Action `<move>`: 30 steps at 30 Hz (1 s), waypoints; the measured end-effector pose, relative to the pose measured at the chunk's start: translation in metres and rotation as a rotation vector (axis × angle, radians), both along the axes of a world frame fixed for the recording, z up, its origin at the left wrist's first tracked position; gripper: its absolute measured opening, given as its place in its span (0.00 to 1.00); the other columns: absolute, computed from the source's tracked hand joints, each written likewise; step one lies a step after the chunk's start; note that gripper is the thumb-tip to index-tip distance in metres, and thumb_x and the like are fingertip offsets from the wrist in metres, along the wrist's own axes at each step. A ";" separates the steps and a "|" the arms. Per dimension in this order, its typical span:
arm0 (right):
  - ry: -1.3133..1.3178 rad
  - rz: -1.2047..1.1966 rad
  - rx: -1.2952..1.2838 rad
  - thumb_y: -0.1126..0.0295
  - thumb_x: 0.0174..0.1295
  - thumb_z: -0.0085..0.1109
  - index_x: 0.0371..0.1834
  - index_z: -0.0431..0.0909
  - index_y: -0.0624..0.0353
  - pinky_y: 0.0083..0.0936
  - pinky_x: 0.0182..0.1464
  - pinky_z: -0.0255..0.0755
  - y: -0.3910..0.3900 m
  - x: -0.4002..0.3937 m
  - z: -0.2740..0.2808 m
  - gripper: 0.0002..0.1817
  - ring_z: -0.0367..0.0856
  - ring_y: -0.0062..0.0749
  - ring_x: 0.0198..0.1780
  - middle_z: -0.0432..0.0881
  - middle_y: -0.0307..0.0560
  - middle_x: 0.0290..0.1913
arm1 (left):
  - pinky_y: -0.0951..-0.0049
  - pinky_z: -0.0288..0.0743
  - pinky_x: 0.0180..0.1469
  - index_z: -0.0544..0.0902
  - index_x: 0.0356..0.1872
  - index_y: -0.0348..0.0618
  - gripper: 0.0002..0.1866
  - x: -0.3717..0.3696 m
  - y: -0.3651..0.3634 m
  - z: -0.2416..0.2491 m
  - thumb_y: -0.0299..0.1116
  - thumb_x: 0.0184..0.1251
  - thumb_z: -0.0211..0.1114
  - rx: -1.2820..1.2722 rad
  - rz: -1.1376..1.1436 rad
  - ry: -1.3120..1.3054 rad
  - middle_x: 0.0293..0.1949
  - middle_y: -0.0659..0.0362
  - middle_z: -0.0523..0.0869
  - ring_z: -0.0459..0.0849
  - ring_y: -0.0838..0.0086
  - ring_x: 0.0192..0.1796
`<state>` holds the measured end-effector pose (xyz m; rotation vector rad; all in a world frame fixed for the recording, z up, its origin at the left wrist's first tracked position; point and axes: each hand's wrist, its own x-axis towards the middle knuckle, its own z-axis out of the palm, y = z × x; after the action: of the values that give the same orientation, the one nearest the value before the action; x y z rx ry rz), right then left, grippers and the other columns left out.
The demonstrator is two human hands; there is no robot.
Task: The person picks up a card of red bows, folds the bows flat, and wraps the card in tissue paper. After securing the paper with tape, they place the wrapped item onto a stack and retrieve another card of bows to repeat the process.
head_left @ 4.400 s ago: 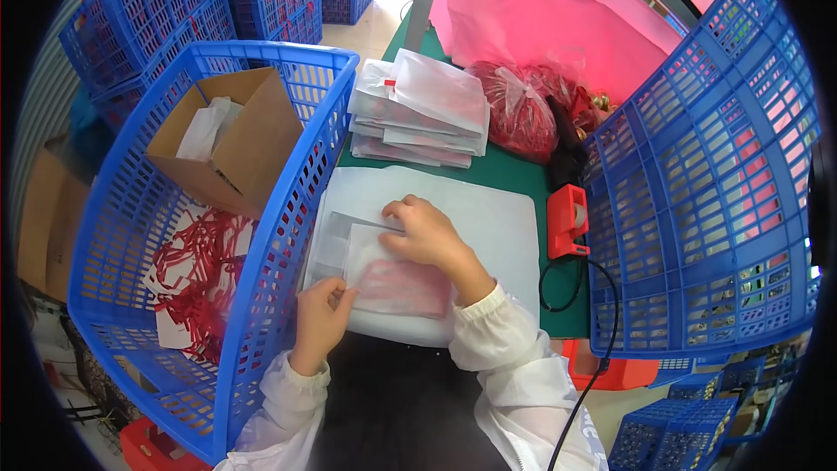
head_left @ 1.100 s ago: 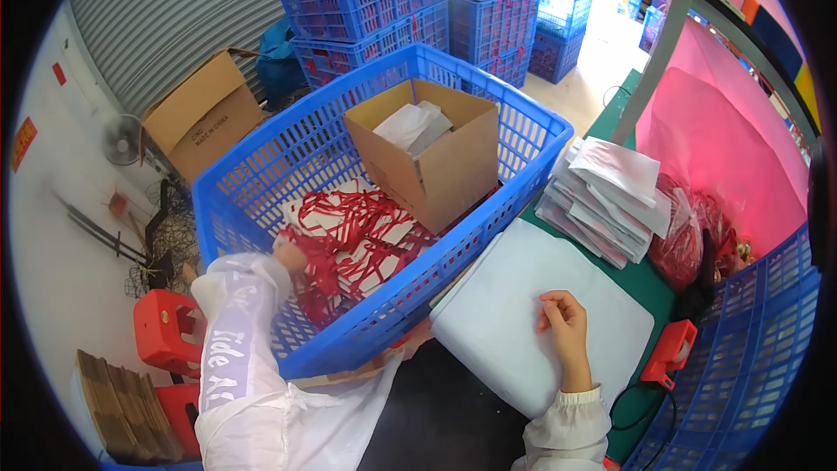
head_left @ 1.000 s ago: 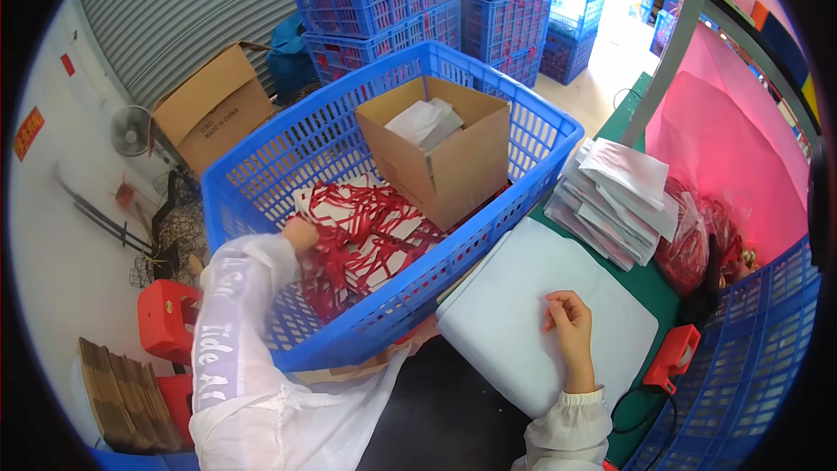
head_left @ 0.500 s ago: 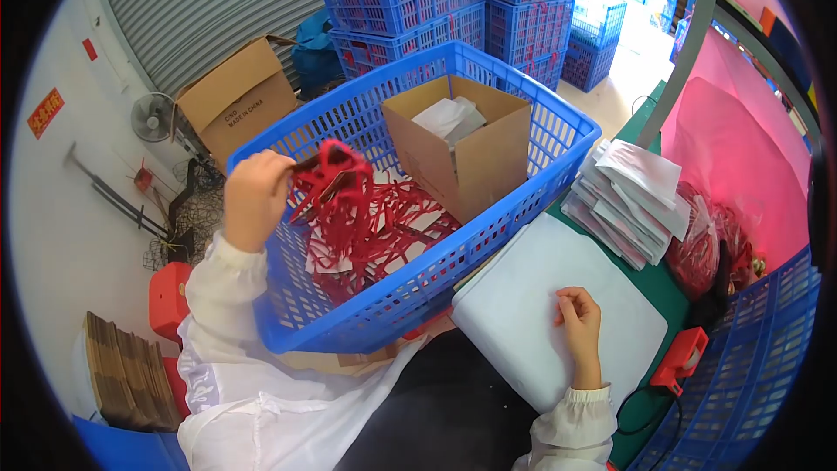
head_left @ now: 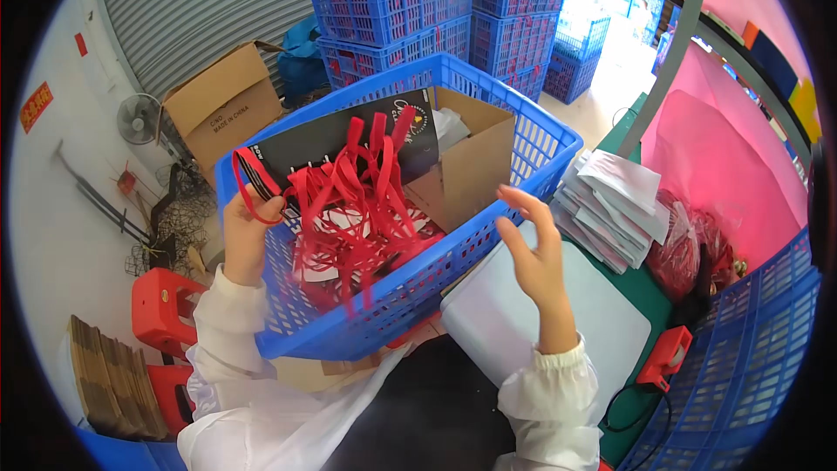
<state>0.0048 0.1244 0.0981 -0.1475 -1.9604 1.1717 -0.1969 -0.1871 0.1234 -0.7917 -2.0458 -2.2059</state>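
My left hand (head_left: 248, 231) grips the left end of a black printed card (head_left: 301, 135) with a red strap at its edge. Several red straps (head_left: 384, 174) hang from the card over the blue basket (head_left: 349, 327). Above the basket's near right rim, my right hand (head_left: 534, 249) has its fingers spread and holds nothing. Inside the basket are a cardboard box (head_left: 478, 166) with white paper in it and a heap of red straps with white pieces (head_left: 318, 274).
A white padded surface (head_left: 567, 314) and stacked white packets (head_left: 610, 209) lie on the green table (head_left: 658, 283). Near them are a bag of red items (head_left: 689, 240) and a red tape dispenser (head_left: 664, 358). Stacked blue crates (head_left: 392, 0) stand behind; a red stool (head_left: 161, 310) is left.
The black card is now held spread out above the basket, its red straps hanging down, where a red bundle was before. My right hand has risen from the white surface and opened.
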 end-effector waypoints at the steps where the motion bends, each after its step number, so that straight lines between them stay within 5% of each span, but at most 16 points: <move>1: 0.014 0.039 0.000 0.71 0.63 0.60 0.58 0.76 0.62 0.28 0.59 0.69 -0.004 -0.014 0.006 0.19 0.78 0.32 0.54 0.81 0.50 0.52 | 0.80 0.75 0.40 0.81 0.39 0.42 0.06 -0.001 -0.001 -0.002 0.26 0.63 0.68 0.025 -0.022 -0.031 0.31 0.66 0.82 0.81 0.83 0.36; 4: -0.024 0.197 -0.196 0.69 0.64 0.61 0.60 0.74 0.61 0.29 0.59 0.69 -0.018 -0.044 0.014 0.22 0.77 0.33 0.55 0.80 0.51 0.54 | 0.79 0.75 0.36 0.79 0.47 0.42 0.13 0.007 0.004 -0.003 0.28 0.63 0.68 0.155 -0.099 -0.170 0.38 0.65 0.82 0.80 0.83 0.36; 8: -0.157 0.432 -0.469 0.67 0.65 0.60 0.54 0.76 0.67 0.28 0.54 0.71 -0.031 -0.041 0.017 0.18 0.79 0.29 0.52 0.82 0.51 0.48 | 0.66 0.84 0.46 0.67 0.65 0.41 0.24 0.031 -0.007 -0.014 0.25 0.68 0.60 0.061 -0.290 -0.258 0.61 0.53 0.77 0.82 0.66 0.58; 9: -0.223 0.501 -0.502 0.66 0.66 0.60 0.52 0.77 0.68 0.27 0.53 0.71 -0.032 -0.030 0.021 0.18 0.79 0.28 0.51 0.83 0.51 0.47 | 0.66 0.84 0.46 0.67 0.65 0.41 0.24 0.046 -0.004 -0.014 0.24 0.68 0.60 0.042 -0.276 -0.330 0.59 0.54 0.79 0.82 0.66 0.57; 12: 0.159 0.449 -0.666 0.74 0.64 0.55 0.45 0.78 0.68 0.23 0.51 0.72 -0.036 0.003 0.023 0.09 0.80 0.25 0.47 0.83 0.47 0.44 | 0.70 0.80 0.47 0.78 0.56 0.38 0.19 0.107 0.009 0.004 0.22 0.62 0.65 -0.128 -0.318 -0.433 0.50 0.55 0.85 0.85 0.69 0.46; 14: 0.394 0.364 -0.814 0.78 0.63 0.52 0.45 0.77 0.67 0.22 0.50 0.72 -0.037 0.027 0.029 0.09 0.80 0.23 0.46 0.83 0.45 0.43 | 0.70 0.80 0.44 0.84 0.46 0.35 0.11 0.123 0.010 0.013 0.19 0.61 0.65 -0.643 -0.624 0.189 0.42 0.53 0.88 0.87 0.68 0.43; 15: 0.480 0.319 -0.905 0.79 0.62 0.50 0.45 0.77 0.66 0.21 0.50 0.72 -0.038 0.042 0.034 0.10 0.79 0.22 0.46 0.83 0.43 0.43 | 0.70 0.80 0.44 0.85 0.43 0.34 0.09 0.126 0.012 0.010 0.20 0.61 0.66 -0.606 -0.740 0.145 0.40 0.53 0.88 0.87 0.68 0.42; 17: 0.323 0.155 -0.900 0.78 0.63 0.53 0.48 0.76 0.65 0.15 0.44 0.69 -0.042 0.073 0.029 0.11 0.76 0.16 0.40 0.81 0.38 0.40 | 0.71 0.80 0.43 0.87 0.37 0.34 0.05 0.133 0.015 0.005 0.22 0.60 0.67 -0.530 -0.971 0.046 0.36 0.51 0.88 0.88 0.67 0.40; 19: 0.191 0.043 -0.913 0.79 0.62 0.54 0.46 0.77 0.65 0.12 0.40 0.66 -0.048 0.095 0.005 0.10 0.73 0.13 0.35 0.79 0.34 0.36 | 0.72 0.78 0.41 0.86 0.40 0.36 0.09 0.128 0.022 -0.005 0.28 0.59 0.71 -0.210 -0.890 0.025 0.35 0.55 0.88 0.86 0.68 0.36; 21: -0.045 0.155 -0.670 0.82 0.62 0.56 0.43 0.78 0.65 0.09 0.34 0.63 -0.053 0.112 -0.013 0.08 0.68 0.10 0.28 0.77 0.30 0.30 | 0.75 0.77 0.42 0.84 0.46 0.36 0.13 0.137 0.054 -0.010 0.26 0.60 0.69 -0.014 -0.512 0.176 0.38 0.57 0.86 0.85 0.70 0.37; 24: -0.206 0.206 -0.494 0.81 0.63 0.57 0.45 0.79 0.69 0.14 0.33 0.72 -0.067 0.115 -0.020 0.09 0.79 0.15 0.32 0.85 0.42 0.33 | 0.75 0.75 0.46 0.82 0.49 0.33 0.17 0.145 0.095 0.001 0.26 0.58 0.69 -0.223 -0.595 0.130 0.41 0.53 0.85 0.83 0.73 0.43; 25: -0.210 0.199 -0.495 0.81 0.63 0.57 0.45 0.80 0.69 0.17 0.35 0.76 -0.071 0.115 -0.021 0.09 0.83 0.17 0.34 0.87 0.46 0.34 | 0.76 0.77 0.42 0.83 0.47 0.36 0.15 0.145 0.099 -0.006 0.26 0.58 0.70 -0.341 -0.711 0.053 0.37 0.56 0.86 0.84 0.75 0.36; 30: -0.282 0.064 -0.427 0.81 0.61 0.59 0.44 0.81 0.68 0.20 0.35 0.79 -0.072 0.122 -0.027 0.09 0.86 0.23 0.33 0.88 0.48 0.32 | 0.78 0.79 0.40 0.85 0.38 0.34 0.09 0.154 0.111 -0.016 0.23 0.56 0.67 -0.487 -0.714 0.020 0.30 0.57 0.87 0.86 0.77 0.34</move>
<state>0.1269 0.0523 0.0716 -0.4985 -1.9335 1.6768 -0.0425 -0.0758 0.1077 -1.8206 -2.6247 -1.9069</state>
